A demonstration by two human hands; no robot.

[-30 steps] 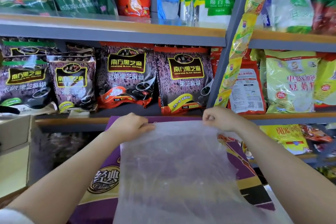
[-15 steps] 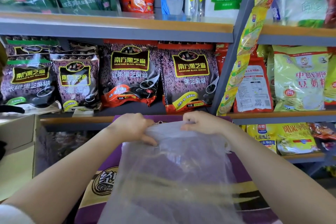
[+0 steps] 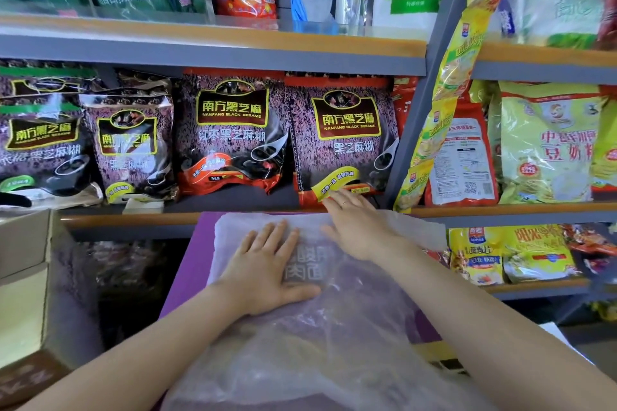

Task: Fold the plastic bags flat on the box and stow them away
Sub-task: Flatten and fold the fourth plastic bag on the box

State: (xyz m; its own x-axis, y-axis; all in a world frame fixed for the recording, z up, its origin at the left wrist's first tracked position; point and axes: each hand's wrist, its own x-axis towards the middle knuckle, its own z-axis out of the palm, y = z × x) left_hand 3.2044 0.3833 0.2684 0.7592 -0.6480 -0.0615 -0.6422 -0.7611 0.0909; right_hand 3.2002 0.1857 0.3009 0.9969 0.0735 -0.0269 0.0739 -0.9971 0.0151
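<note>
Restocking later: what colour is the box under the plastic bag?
Purple box, clearest in the head view.

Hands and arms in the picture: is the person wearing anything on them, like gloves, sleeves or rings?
No gloves. Both forearms are bare. The right hand has a thin ring on one finger. The left hand shows no ring or watch. At the bottom left corner, a bit of white cloth shows on the left arm, maybe a pushed-up sleeve, but too little shows to be sure.

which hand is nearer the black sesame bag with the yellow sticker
Right. The right hand reaches to the black sesame bag's bottom edge, fingertips at its sticker. The left hand lies lower left, flat on the plastic bag.
</note>
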